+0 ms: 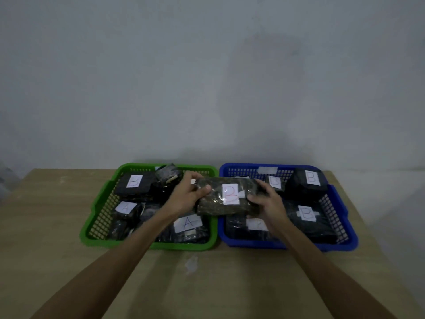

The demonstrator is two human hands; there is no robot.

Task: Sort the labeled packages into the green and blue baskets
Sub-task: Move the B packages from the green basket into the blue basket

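While both bare forearms reach forward from the bottom corners of the view, the two hands hold one dark wrapped package [227, 196] between them, raised above the inner rims where the two baskets meet. The left hand [188, 192] clamps the package's left end, thumb on top and fingers curled behind. The right hand [266, 199] grips its right end, fingers wrapped over the edge. A white label marked B in red faces up on the package. On the pale wooden worktop [69, 261] the green basket [96, 217] sits on the left, holding dark packages labelled A and one labelled B. Just beside it on the right, the blue basket [345, 226] holds dark packages labelled B.
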